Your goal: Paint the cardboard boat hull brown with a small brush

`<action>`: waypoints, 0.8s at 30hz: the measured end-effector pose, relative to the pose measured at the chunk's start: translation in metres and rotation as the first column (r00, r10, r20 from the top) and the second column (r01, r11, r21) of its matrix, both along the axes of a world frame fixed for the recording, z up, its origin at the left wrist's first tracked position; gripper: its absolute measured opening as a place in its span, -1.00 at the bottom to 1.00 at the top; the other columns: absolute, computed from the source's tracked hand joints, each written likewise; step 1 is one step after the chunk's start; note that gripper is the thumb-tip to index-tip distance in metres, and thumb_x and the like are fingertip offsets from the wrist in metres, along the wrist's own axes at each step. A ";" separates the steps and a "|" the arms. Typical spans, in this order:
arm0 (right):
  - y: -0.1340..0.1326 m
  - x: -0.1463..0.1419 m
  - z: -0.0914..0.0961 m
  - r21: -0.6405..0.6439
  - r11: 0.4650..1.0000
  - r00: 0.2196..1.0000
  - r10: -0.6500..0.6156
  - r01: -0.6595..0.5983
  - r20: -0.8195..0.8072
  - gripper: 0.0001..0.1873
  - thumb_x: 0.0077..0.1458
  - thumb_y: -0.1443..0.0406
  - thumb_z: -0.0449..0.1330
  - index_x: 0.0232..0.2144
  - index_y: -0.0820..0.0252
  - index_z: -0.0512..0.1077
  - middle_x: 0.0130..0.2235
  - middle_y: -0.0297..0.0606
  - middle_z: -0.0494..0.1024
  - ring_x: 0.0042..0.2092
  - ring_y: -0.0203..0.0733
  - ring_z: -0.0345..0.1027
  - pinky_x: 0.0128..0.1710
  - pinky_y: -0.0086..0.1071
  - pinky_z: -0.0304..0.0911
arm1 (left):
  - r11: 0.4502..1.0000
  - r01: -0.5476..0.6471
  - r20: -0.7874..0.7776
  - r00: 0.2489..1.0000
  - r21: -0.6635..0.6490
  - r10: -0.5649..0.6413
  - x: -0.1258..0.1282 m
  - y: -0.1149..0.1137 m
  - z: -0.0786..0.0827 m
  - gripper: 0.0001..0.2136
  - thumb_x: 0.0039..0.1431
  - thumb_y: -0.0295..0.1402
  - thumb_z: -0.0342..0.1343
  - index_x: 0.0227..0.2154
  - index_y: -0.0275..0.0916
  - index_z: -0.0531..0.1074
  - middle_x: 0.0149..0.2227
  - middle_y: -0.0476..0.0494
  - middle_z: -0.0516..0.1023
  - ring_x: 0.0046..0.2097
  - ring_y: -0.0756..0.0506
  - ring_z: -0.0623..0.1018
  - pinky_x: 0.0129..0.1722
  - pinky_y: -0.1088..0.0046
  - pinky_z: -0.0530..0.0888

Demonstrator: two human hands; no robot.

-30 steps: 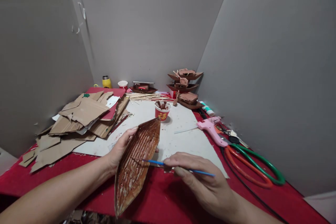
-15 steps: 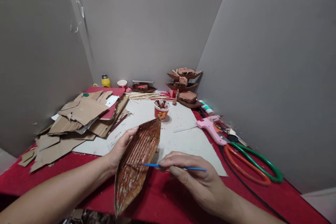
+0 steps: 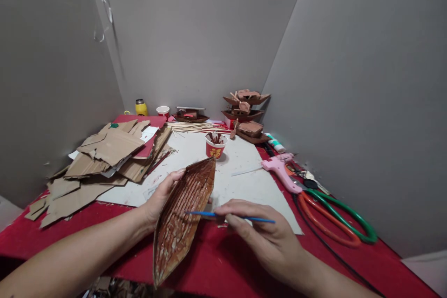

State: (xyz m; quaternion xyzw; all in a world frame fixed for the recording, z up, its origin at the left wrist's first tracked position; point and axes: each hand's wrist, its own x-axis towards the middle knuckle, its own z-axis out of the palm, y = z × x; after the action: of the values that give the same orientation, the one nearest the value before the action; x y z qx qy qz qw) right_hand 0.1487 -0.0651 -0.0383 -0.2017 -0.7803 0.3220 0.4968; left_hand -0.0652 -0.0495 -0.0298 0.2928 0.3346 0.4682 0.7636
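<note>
Left hand: my left hand (image 3: 162, 200) is part-closed around the far side of the boat hull (image 3: 185, 223), thumb at its rim, the other fingers mostly hidden behind it.
Boat hull: I have it tilted above the desk (image 3: 213, 267), near the front edge, its ribbed, glossy brown inside facing me.
Right hand: my right hand (image 3: 267, 235) is closed in a pinch on the blue brush (image 3: 253, 219), thumb against fingers.
Brush tip: at the hull's inside, about mid-length; I cannot tell whether it touches.
Paint cup: the red and white cup (image 3: 215, 151) stands beyond the hull, brown streaks inside it.
Left edge: cardboard pieces (image 3: 111, 149) lie heaped.
Right edge: a pink glue gun (image 3: 284, 174) lies beside orange-and-green handles (image 3: 331, 237).
Far right corner: brown model boats (image 3: 244, 114).
</note>
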 end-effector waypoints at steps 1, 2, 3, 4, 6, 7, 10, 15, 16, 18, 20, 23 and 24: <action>0.001 0.001 -0.002 -0.001 0.998 0.998 -0.059 0.059 -0.011 -0.78 0.28 0.36 0.14 -0.13 0.13 0.58 -0.31 -0.19 0.67 -0.31 -0.20 0.56 -0.32 -0.40 0.48 | 1.000 -0.020 0.011 1.000 0.013 0.020 0.001 0.000 0.000 -0.76 0.12 -0.21 0.18 -0.33 -0.29 0.60 -0.39 -0.12 0.69 -0.35 -0.12 0.64 -0.24 0.43 0.51; 0.001 0.002 -0.003 -0.009 0.995 0.995 -0.102 0.101 -0.019 -0.79 0.29 0.35 0.14 -0.13 0.13 0.58 -0.30 -0.18 0.67 -0.31 -0.19 0.57 -0.32 -0.39 0.49 | 0.999 -0.036 0.022 0.999 0.023 0.035 0.001 0.000 0.000 -0.79 0.12 -0.22 0.19 -0.34 -0.25 0.60 -0.41 -0.06 0.68 -0.38 -0.09 0.63 -0.25 0.46 0.50; 0.002 0.003 -0.004 -0.018 0.992 0.992 -0.125 0.124 -0.026 -0.79 0.29 0.35 0.15 -0.12 0.14 0.57 -0.30 -0.17 0.67 -0.30 -0.18 0.57 -0.32 -0.38 0.50 | 0.999 -0.044 0.030 0.999 0.029 0.043 0.001 -0.001 0.000 -0.81 0.11 -0.23 0.20 -0.34 -0.23 0.59 -0.41 -0.02 0.68 -0.39 -0.07 0.62 -0.27 0.48 0.49; 0.002 0.003 -0.004 -0.020 0.992 0.991 -0.126 0.125 -0.041 -0.79 0.28 0.35 0.15 -0.12 0.14 0.57 -0.30 -0.17 0.67 -0.31 -0.18 0.57 -0.32 -0.37 0.50 | 0.999 -0.045 0.034 0.998 0.029 0.044 0.002 -0.001 0.000 -0.81 0.10 -0.22 0.20 -0.33 -0.23 0.59 -0.42 -0.01 0.67 -0.39 -0.07 0.62 -0.27 0.48 0.49; 0.001 0.003 -0.003 0.005 0.996 0.993 -0.087 0.087 -0.076 -0.79 0.28 0.37 0.16 -0.12 0.11 0.58 -0.31 -0.18 0.67 -0.33 -0.20 0.56 -0.34 -0.39 0.50 | 1.000 -0.026 0.027 0.999 0.016 0.025 0.001 -0.001 0.001 -0.77 0.10 -0.21 0.20 -0.31 -0.27 0.60 -0.41 -0.08 0.68 -0.38 -0.11 0.63 -0.26 0.45 0.51; 0.001 0.002 -0.001 0.029 0.999 0.995 -0.043 0.046 -0.085 -0.78 0.28 0.38 0.16 -0.11 0.10 0.58 -0.30 -0.19 0.67 -0.31 -0.20 0.56 -0.33 -0.38 0.50 | 1.000 -0.009 0.019 1.000 0.004 0.009 0.001 -0.001 0.002 -0.73 0.11 -0.19 0.19 -0.30 -0.32 0.60 -0.40 -0.15 0.68 -0.36 -0.14 0.64 -0.24 0.42 0.52; 0.001 -0.002 0.004 0.098 0.987 0.990 0.135 -0.131 -0.041 -0.72 0.27 0.40 0.16 -0.03 0.06 0.55 -0.28 -0.19 0.69 -0.26 -0.18 0.58 -0.24 -0.33 0.50 | 0.999 0.037 0.004 0.999 -0.033 -0.037 0.001 -0.001 0.001 -0.66 0.14 -0.16 0.14 -0.31 -0.40 0.59 -0.39 -0.29 0.69 -0.34 -0.20 0.65 -0.24 0.35 0.54; 0.007 -0.003 0.000 0.091 0.996 0.998 0.015 -0.009 -0.066 -0.71 0.25 0.41 0.19 -0.05 0.02 0.57 -0.24 -0.20 0.70 -0.22 -0.17 0.60 -0.23 -0.33 0.52 | 0.999 0.025 0.050 0.998 -0.042 -0.022 0.001 0.000 -0.003 -0.75 0.13 -0.19 0.16 -0.33 -0.29 0.58 -0.47 -0.12 0.66 -0.44 -0.11 0.63 -0.36 0.45 0.53; 0.008 -0.002 -0.003 0.063 0.997 0.996 -0.046 0.052 -0.081 -0.74 0.25 0.40 0.19 -0.07 0.03 0.58 -0.24 -0.19 0.70 -0.23 -0.16 0.60 -0.26 -0.33 0.52 | 0.999 0.021 0.058 0.998 -0.045 -0.019 0.000 0.000 -0.004 -0.76 0.12 -0.20 0.17 -0.33 -0.28 0.58 -0.48 -0.09 0.66 -0.47 -0.09 0.62 -0.39 0.47 0.52; 0.009 0.000 -0.007 0.013 0.990 0.986 -0.136 0.138 -0.097 -0.77 0.26 0.37 0.19 -0.09 0.07 0.59 -0.23 -0.16 0.69 -0.25 -0.15 0.60 -0.31 -0.34 0.53 | 0.998 0.027 0.064 0.998 -0.052 -0.023 0.000 0.000 -0.004 -0.75 0.10 -0.19 0.20 -0.31 -0.29 0.59 -0.49 -0.10 0.66 -0.48 -0.11 0.61 -0.42 0.45 0.52; 0.009 0.001 -0.007 -0.005 0.986 0.981 -0.164 0.164 -0.102 -0.77 0.27 0.36 0.18 -0.09 0.10 0.59 -0.24 -0.15 0.68 -0.26 -0.16 0.59 -0.31 -0.33 0.54 | 0.998 0.024 0.069 0.997 -0.051 -0.021 0.000 0.001 -0.004 -0.73 0.10 -0.19 0.20 -0.30 -0.31 0.59 -0.46 -0.13 0.67 -0.46 -0.12 0.62 -0.39 0.44 0.52; 0.005 0.000 -0.003 0.035 0.996 0.993 -0.076 0.079 -0.089 -0.76 0.27 0.37 0.18 -0.09 0.06 0.58 -0.26 -0.19 0.69 -0.26 -0.18 0.58 -0.29 -0.34 0.52 | 0.999 0.017 0.073 0.997 -0.050 -0.013 0.000 0.002 -0.003 -0.73 0.14 -0.21 0.16 -0.31 -0.33 0.60 -0.40 -0.15 0.69 -0.40 -0.12 0.64 -0.29 0.43 0.53; 0.004 -0.001 -0.001 0.054 0.998 0.997 -0.015 0.019 -0.078 -0.75 0.27 0.38 0.17 -0.08 0.04 0.58 -0.27 -0.21 0.69 -0.28 -0.19 0.58 -0.29 -0.34 0.52 | 0.998 0.021 0.070 0.997 -0.055 -0.017 0.000 0.003 -0.003 -0.72 0.15 -0.20 0.14 -0.31 -0.35 0.60 -0.39 -0.18 0.69 -0.37 -0.14 0.65 -0.26 0.41 0.53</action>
State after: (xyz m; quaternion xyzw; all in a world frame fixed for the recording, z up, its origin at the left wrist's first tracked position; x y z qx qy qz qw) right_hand 0.1474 -0.0609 -0.0395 -0.1819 -0.7671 0.3037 0.5350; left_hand -0.0654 -0.0469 -0.0325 0.2581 0.3177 0.4615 0.7871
